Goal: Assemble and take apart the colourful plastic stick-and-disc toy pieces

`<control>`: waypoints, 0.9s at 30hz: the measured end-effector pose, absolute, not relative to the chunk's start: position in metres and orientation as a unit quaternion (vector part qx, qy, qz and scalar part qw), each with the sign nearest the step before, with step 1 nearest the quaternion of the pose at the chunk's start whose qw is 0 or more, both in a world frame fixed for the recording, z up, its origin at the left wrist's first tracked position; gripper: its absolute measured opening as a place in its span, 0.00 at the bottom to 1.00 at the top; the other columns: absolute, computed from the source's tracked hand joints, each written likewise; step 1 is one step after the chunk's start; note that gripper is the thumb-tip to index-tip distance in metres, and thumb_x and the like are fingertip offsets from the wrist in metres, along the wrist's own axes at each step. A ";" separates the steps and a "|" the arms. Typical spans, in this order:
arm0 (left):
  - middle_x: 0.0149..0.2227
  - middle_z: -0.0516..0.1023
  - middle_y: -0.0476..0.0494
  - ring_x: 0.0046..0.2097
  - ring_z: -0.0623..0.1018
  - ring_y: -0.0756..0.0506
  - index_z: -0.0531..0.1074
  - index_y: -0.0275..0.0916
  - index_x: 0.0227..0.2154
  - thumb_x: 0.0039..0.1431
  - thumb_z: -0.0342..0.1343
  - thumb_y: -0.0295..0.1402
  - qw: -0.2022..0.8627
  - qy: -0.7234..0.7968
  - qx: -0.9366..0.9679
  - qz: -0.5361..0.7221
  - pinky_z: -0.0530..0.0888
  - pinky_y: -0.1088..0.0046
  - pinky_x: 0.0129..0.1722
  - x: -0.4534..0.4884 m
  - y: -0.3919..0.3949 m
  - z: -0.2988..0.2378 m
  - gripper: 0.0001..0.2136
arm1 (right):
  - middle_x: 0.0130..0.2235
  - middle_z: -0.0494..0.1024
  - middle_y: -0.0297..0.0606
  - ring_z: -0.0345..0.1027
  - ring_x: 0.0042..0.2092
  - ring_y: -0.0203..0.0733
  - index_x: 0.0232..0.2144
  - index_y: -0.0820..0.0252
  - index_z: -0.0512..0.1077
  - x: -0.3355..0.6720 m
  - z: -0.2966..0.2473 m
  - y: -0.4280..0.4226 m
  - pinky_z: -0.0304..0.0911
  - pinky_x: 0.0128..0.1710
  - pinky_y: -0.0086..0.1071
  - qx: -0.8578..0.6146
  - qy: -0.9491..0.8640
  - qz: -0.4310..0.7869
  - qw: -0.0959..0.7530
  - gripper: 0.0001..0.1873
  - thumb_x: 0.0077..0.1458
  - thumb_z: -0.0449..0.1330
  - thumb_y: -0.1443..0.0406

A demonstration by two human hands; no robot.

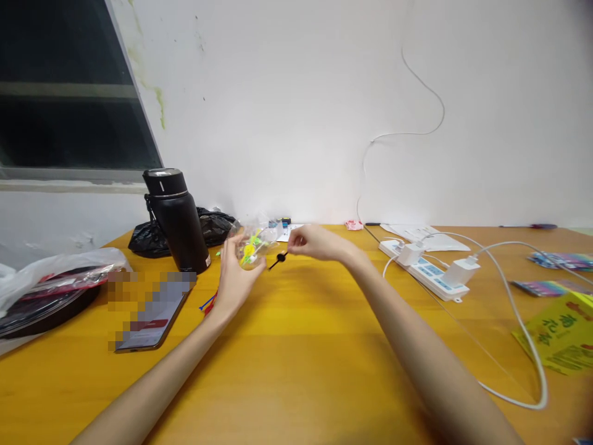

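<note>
My left hand (236, 275) is curled around a clear plastic bag (265, 238) with yellow, green and white small plastic pieces (250, 250) showing through it. Pinched in the fingertips of my right hand (312, 242) is a thin black stick with a round disc (281, 257) at its middle. The stick slants down to the left, close to my left thumb and apart from the table. Red and blue plastic pieces (210, 303) lie on the table beside my left wrist, partly hidden by it.
A black thermos bottle (178, 225) stands left of my hands, with a phone (160, 318) in front. To the right lie a white power strip (426, 275) with looping cables and a yellow-green packet (558, 334). The wooden table (296, 371) meets the wall behind.
</note>
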State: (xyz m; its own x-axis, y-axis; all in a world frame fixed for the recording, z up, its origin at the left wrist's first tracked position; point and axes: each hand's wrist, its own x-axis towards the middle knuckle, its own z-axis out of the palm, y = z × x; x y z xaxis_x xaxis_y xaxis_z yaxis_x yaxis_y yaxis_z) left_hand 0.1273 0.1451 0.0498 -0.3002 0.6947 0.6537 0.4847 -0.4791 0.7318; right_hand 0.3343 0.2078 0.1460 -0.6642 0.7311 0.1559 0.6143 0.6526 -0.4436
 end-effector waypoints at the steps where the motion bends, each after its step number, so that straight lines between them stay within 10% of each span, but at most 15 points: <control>1: 0.52 0.71 0.42 0.57 0.71 0.39 0.66 0.44 0.51 0.51 0.65 0.28 0.063 0.505 0.604 0.613 0.66 0.58 0.60 0.129 0.143 0.050 0.24 | 0.32 0.82 0.40 0.73 0.33 0.38 0.32 0.63 0.78 0.345 0.158 0.205 0.61 0.31 0.27 -0.399 -0.883 0.159 0.188 0.05 0.55 0.61 0.68; 12: 0.54 0.68 0.41 0.58 0.68 0.38 0.63 0.45 0.53 0.53 0.63 0.27 0.015 0.498 0.664 0.557 0.68 0.60 0.56 0.133 0.139 0.042 0.26 | 0.35 0.81 0.39 0.75 0.37 0.38 0.37 0.60 0.77 0.389 0.230 0.142 0.64 0.33 0.29 -0.366 -0.826 0.205 0.376 0.07 0.59 0.61 0.63; 27: 0.54 0.69 0.41 0.59 0.68 0.37 0.63 0.46 0.53 0.52 0.62 0.26 0.026 0.489 0.670 0.558 0.64 0.56 0.60 0.139 0.132 0.046 0.26 | 0.36 0.85 0.39 0.76 0.37 0.38 0.37 0.63 0.79 0.330 0.185 0.162 0.65 0.33 0.27 -0.309 -0.882 0.311 0.174 0.06 0.56 0.63 0.68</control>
